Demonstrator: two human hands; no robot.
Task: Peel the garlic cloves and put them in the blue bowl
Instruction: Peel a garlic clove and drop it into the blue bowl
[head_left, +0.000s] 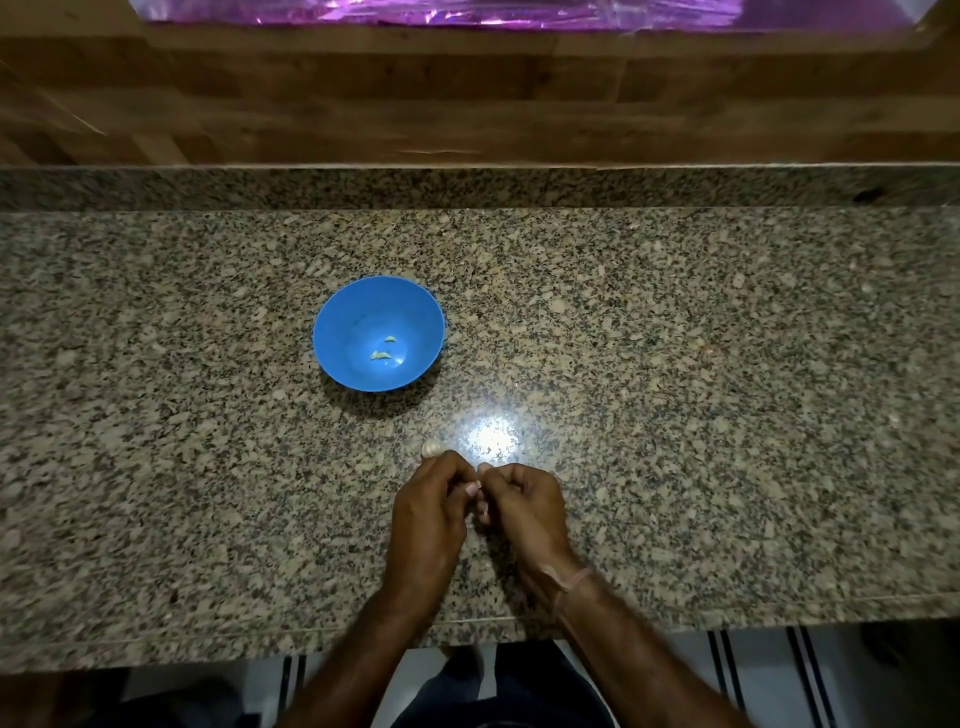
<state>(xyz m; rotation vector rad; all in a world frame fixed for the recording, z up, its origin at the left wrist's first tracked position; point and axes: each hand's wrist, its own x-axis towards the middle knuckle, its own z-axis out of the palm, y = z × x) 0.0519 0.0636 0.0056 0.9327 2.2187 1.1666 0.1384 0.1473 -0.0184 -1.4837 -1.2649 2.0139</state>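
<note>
A few peeled cloves (382, 355) already lie in my blue bowl (348, 317), so the job is started but not done. My left hand (428, 512) and right hand (524, 506) are curled, fingertips pinched together on something tiny. I think it is a clove, but I cannot really see it. One more garlic piece (431, 448) waits on the counter (675, 364), just by my left hand.

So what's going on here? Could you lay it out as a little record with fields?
surface: speckled granite counter
bowl: blue bowl, upright, left of centre
in bowl: a few peeled cloves
on counter: one garlic piece, just beyond the left hand
hands: left hand and right hand, fingers curled, fingertips meeting
held: hidden, cannot tell
</note>
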